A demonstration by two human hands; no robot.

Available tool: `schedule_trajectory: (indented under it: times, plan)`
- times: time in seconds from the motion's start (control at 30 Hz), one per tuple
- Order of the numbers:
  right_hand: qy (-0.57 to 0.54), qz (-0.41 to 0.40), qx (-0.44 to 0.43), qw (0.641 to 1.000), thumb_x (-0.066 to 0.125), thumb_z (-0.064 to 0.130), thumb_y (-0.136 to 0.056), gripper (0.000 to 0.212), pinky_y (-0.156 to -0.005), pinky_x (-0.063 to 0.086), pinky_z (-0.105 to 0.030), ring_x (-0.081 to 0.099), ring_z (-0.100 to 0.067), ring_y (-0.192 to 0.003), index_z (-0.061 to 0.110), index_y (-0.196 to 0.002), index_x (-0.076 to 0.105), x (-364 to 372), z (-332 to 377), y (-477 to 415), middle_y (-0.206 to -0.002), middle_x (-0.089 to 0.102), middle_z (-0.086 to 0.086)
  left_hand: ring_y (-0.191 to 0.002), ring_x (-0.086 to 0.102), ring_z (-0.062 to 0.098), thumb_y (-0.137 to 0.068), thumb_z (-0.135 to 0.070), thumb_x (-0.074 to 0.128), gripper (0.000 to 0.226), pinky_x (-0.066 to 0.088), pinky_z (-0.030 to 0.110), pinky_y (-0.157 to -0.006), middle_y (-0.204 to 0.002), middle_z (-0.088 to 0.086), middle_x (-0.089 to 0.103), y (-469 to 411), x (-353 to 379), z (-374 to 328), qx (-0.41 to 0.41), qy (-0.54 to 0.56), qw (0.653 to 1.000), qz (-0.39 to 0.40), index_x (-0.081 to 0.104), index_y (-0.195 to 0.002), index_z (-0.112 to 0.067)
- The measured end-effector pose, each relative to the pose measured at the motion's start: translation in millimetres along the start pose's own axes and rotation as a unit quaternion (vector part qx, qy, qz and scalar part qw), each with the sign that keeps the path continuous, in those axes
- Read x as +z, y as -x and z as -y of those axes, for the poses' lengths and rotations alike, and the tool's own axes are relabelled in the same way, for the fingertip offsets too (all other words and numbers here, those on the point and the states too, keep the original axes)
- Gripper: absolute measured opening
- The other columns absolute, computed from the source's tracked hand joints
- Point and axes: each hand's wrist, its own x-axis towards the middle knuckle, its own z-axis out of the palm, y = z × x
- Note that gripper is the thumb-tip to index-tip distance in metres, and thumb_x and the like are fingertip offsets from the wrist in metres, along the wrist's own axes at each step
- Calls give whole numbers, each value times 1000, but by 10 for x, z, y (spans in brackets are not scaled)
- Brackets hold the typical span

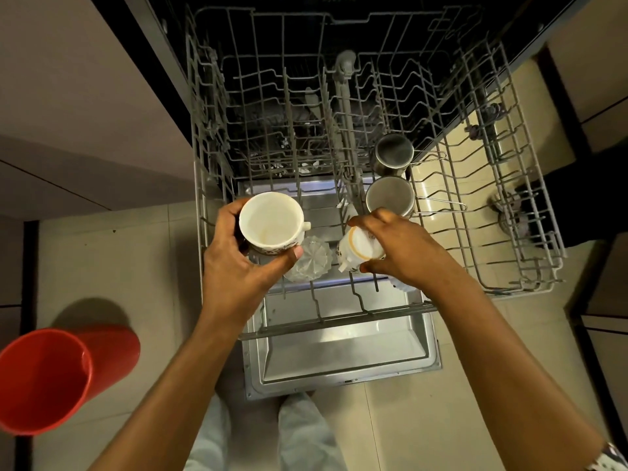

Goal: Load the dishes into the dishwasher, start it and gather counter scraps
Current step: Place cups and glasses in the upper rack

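Note:
The dishwasher's upper rack (509,212) is pulled out above the open door (339,355). My left hand (234,266) grips a white cup (270,222), mouth up, over the rack's front left. My right hand (401,246) holds a second white patterned cup (356,248), tilted on its side, over the rack's front middle. An upturned clear glass (311,261) stands in the rack between the two cups. Two steel mugs (394,153) (390,195) with wire handles sit just behind my right hand.
A red bucket (44,382) stands on the tiled floor at the lower left. A counter (68,96) runs along the left side of the dishwasher, and cabinets (598,96) flank its right. Dishes show dimly in the lower rack (289,130) inside the machine.

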Motion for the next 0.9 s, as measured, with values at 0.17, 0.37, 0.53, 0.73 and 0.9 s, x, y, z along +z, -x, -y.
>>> schedule_trajectory:
  times: [0.17, 0.37, 0.53, 0.73, 0.9]
  plan:
    - [15, 0, 26, 1000, 80, 40, -68, 79, -88, 48, -39, 53, -27, -110, 22, -132, 38, -39, 26, -2, -126, 47, -5, -101, 54, -9, -62, -20, 87, 75, 44, 6, -81, -113, -15, 55, -23, 29, 7, -2, 4, 1000, -2, 46, -124, -16]
    - [-7, 12, 44, 999, 78, 49, -66, 75, -85, 47, -36, 53, -23, -107, 21, -125, 41, -90, 12, -49, -123, 52, -4, -101, 52, -13, -61, -27, 86, 76, 44, 6, -81, -112, -20, 53, -31, 8, 12, -8, -7, 1000, -2, 45, -124, -21]
    - [12, 12, 64, 998, 77, 50, -67, 77, -87, 48, -38, 54, -25, -107, 20, -126, 37, -109, 62, 30, -125, 50, -5, -102, 51, -14, -60, -30, 85, 76, 44, 5, -82, -112, -21, 52, -20, 10, -5, -10, -5, 1000, -2, 43, -123, -23]
    - [11, -21, 98, 995, 76, 42, -72, 75, -86, 49, -38, 55, -26, -111, 20, -131, 36, 187, 170, 195, -132, 42, -5, -103, 54, -7, -60, -31, 84, 74, 45, 7, -83, -114, -15, 55, -25, 28, 1, -15, 9, 1000, -1, 43, -121, -26]
    - [5, -39, 101, 994, 75, 40, -74, 71, -90, 48, -39, 54, -25, -113, 21, -132, 40, 234, 150, 191, -133, 44, -4, -104, 54, -7, -58, -32, 84, 75, 46, 8, -84, -113, -18, 54, -33, 46, -4, -16, 18, 1000, 4, 44, -122, -26]
